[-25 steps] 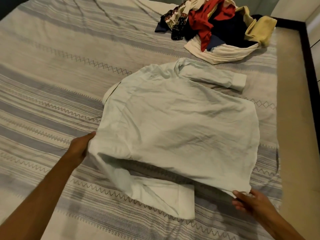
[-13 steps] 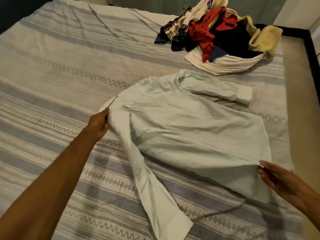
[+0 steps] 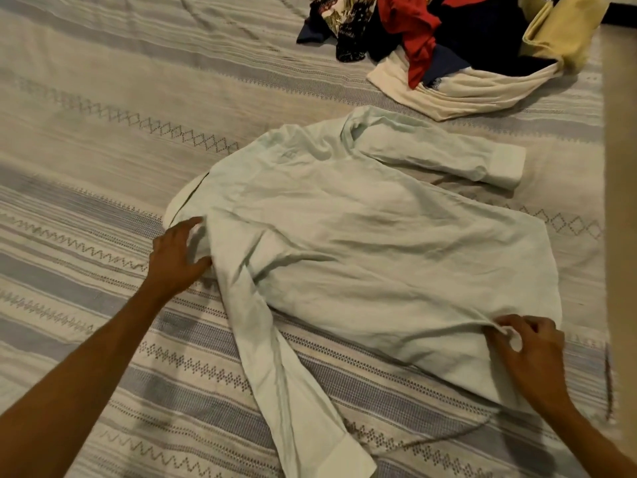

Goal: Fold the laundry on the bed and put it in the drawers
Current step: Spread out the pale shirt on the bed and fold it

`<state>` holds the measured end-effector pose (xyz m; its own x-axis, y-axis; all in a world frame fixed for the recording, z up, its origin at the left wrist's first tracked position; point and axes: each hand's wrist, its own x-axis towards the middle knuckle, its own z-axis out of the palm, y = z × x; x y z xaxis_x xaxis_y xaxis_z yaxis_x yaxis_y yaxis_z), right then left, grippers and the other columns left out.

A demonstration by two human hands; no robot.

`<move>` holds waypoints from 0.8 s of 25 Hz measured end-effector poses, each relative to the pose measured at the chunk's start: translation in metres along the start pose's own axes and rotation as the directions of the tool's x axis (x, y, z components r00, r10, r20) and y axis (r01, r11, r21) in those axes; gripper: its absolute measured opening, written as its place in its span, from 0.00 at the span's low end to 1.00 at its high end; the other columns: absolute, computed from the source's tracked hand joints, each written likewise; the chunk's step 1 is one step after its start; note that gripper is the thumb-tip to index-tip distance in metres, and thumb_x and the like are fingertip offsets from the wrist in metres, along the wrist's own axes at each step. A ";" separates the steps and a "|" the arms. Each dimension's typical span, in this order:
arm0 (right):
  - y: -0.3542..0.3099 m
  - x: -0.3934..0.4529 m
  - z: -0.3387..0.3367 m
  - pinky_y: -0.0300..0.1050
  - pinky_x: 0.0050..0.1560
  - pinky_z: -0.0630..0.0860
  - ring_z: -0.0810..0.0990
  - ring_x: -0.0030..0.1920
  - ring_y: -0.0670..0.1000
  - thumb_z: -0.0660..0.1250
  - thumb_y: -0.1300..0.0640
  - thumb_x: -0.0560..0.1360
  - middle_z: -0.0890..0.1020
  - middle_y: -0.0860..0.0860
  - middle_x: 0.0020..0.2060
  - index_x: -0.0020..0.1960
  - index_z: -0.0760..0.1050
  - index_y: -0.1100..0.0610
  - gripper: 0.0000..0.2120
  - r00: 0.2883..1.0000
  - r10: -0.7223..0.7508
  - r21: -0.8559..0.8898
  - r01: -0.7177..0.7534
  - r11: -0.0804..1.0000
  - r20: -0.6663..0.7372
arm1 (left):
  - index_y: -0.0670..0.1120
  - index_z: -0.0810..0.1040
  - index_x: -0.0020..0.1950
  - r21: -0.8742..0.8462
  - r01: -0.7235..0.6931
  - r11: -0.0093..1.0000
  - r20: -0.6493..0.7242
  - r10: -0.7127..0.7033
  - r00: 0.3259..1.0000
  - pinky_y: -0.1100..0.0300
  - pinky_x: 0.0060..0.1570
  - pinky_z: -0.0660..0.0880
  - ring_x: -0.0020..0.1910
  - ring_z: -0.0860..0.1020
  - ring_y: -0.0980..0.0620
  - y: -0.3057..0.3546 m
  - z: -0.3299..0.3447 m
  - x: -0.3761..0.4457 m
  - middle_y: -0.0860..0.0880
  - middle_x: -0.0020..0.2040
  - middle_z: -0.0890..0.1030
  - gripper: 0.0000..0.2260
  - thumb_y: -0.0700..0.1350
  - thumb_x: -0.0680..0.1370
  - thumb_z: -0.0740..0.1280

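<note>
The right hand has closed in since a moment ago: the fingers that hovered flat beside the hem now pinch a bunch of fabric at the lower right edge of the pale mint-green long-sleeved cotton shirt. That grip is clenched on cloth, thumb and fingertips curled round a small fold. The left hand has slipped to the shoulder at centre left, and its grip is released, fingers spread and resting flat on the fabric by the collar. The shirt lies back-up across the middle of the frame on the beige-and-grey striped woven bedspread. One sleeve trails down to the bottom centre, cuff near the lower edge; the other sleeve lies folded across toward the upper right. At the top right sits the heap of unfolded laundry, red, navy, cream and yellow pieces tangled together, well apart from both hands.
</note>
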<state>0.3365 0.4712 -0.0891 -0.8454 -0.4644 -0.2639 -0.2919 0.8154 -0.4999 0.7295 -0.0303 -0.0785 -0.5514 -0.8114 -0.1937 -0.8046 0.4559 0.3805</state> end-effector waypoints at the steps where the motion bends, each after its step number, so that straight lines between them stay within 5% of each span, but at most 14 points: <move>1: -0.004 0.000 -0.002 0.59 0.55 0.76 0.75 0.56 0.61 0.62 0.34 0.76 0.76 0.57 0.55 0.55 0.80 0.49 0.21 0.999 -0.045 -0.001 0.045 0.999 -0.022 | 0.53 0.63 0.80 0.050 -0.002 0.999 0.036 0.001 0.999 0.39 0.69 0.63 0.70 0.71 0.36 0.004 -0.004 0.009 0.42 0.73 0.73 0.41 0.65 0.69 0.66; 3: -0.004 0.004 -0.008 0.53 0.48 0.77 0.79 0.50 0.58 0.64 0.38 0.81 0.81 0.54 0.50 0.54 0.79 0.49 0.15 0.994 -0.110 0.078 0.111 0.991 -0.010 | 0.56 0.62 0.79 0.218 0.006 0.976 0.132 -0.035 0.991 0.36 0.66 0.67 0.68 0.74 0.35 0.011 -0.005 0.029 0.42 0.71 0.76 0.42 0.71 0.68 0.65; 5: 0.000 0.010 -0.020 0.48 0.44 0.77 0.82 0.48 0.55 0.69 0.45 0.80 0.85 0.50 0.46 0.55 0.81 0.47 0.08 0.998 -0.013 0.239 -0.002 0.971 0.063 | 0.53 0.64 0.77 0.267 0.057 0.962 0.202 -0.113 0.973 0.39 0.61 0.69 0.64 0.78 0.35 0.017 -0.004 0.042 0.40 0.64 0.80 0.40 0.70 0.69 0.65; 9: -0.002 0.017 -0.035 0.41 0.46 0.75 0.81 0.54 0.53 0.74 0.53 0.77 0.86 0.45 0.46 0.55 0.85 0.51 0.07 0.967 0.223 0.464 -0.256 0.848 0.126 | 0.56 0.79 0.52 -0.144 0.047 0.988 -0.072 -0.058 0.996 0.54 0.48 0.71 0.51 0.82 0.37 0.013 0.002 0.040 0.43 0.46 0.83 0.10 0.57 0.74 0.66; 10: 0.000 0.018 -0.032 0.39 0.46 0.74 0.81 0.54 0.53 0.73 0.55 0.78 0.86 0.44 0.45 0.56 0.84 0.53 0.07 0.970 0.215 0.477 -0.245 0.844 0.116 | 0.56 0.80 0.51 -0.185 0.042 0.982 -0.115 -0.064 0.991 0.54 0.48 0.71 0.50 0.82 0.38 0.008 0.002 0.035 0.43 0.46 0.83 0.09 0.56 0.73 0.66; 13: -0.002 0.013 -0.020 0.42 0.45 0.75 0.82 0.52 0.59 0.69 0.51 0.82 0.84 0.50 0.50 0.63 0.80 0.52 0.11 0.999 0.035 0.220 -0.028 0.975 -0.028 | 0.46 0.78 0.63 -0.079 0.145 0.986 -0.147 -0.156 0.977 0.43 0.54 0.75 0.56 0.79 0.33 0.004 0.010 0.017 0.36 0.56 0.81 0.21 0.55 0.73 0.69; 16: -0.028 -0.005 -0.004 0.61 0.55 0.74 0.76 0.57 0.64 0.69 0.56 0.80 0.75 0.60 0.59 0.68 0.72 0.55 0.18 0.955 -0.154 -0.113 0.129 0.985 -0.254 | 0.44 0.69 0.70 -0.098 0.135 0.986 -0.373 -0.162 0.913 0.39 0.56 0.71 0.61 0.71 0.34 0.013 0.024 -0.019 0.36 0.62 0.73 0.26 0.50 0.75 0.71; 18: -0.059 -0.042 0.025 0.62 0.56 0.74 0.77 0.56 0.63 0.74 0.58 0.75 0.76 0.59 0.59 0.67 0.72 0.54 0.22 0.942 -0.275 -0.083 0.263 0.961 -0.194 | 0.42 0.68 0.70 -0.185 0.139 0.973 -0.468 -0.212 0.858 0.40 0.58 0.69 0.61 0.70 0.37 0.019 0.044 -0.058 0.38 0.63 0.71 0.26 0.46 0.76 0.73; 20: -0.097 -0.067 0.047 0.56 0.50 0.81 0.83 0.50 0.57 0.74 0.51 0.76 0.77 0.52 0.58 0.64 0.73 0.49 0.19 0.946 -0.322 -0.010 0.322 0.947 -0.019 | 0.41 0.70 0.68 -0.376 0.185 0.908 -0.363 -0.328 0.872 0.38 0.60 0.73 0.60 0.72 0.37 0.023 0.070 -0.098 0.41 0.61 0.73 0.24 0.45 0.77 0.74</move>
<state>0.4427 0.4073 -0.0612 -0.7145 -0.6958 -0.0731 -0.5530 0.6257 -0.5503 0.7498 0.0858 -0.1144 -0.1370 -0.9900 0.0344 -0.7498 0.1264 0.6495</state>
